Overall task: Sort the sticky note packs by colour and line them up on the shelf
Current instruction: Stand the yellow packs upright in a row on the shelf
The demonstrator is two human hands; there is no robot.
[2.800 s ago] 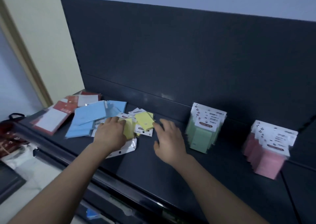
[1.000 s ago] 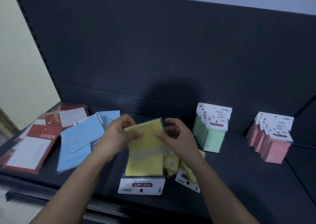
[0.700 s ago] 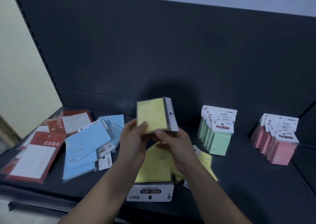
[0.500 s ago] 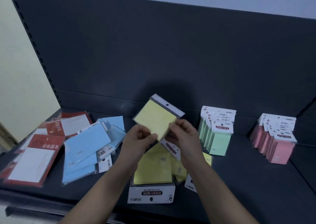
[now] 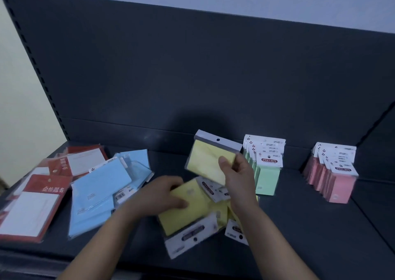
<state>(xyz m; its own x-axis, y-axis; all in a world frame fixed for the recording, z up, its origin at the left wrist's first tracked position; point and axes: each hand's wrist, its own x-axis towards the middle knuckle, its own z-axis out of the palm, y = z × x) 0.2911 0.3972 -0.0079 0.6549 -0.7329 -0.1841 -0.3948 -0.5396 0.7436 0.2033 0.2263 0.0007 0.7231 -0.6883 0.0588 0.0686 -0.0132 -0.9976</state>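
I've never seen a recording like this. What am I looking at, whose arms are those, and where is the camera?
There is no machine here. These are a person's two bare arms, filmed by one wide-angle camera worn on the head, which looks forward and down. That is why the arms come in from the bottom edge. The person works at a dark shelf. The right hand holds one yellow sticky note pack lifted off the shelf. The left hand rests on a loose pile of yellow packs; blur hides whether it grips one. To the right, a green row and a pink row stand upright. To the left, blue packs and red-and-white packs lie flat and overlapping.
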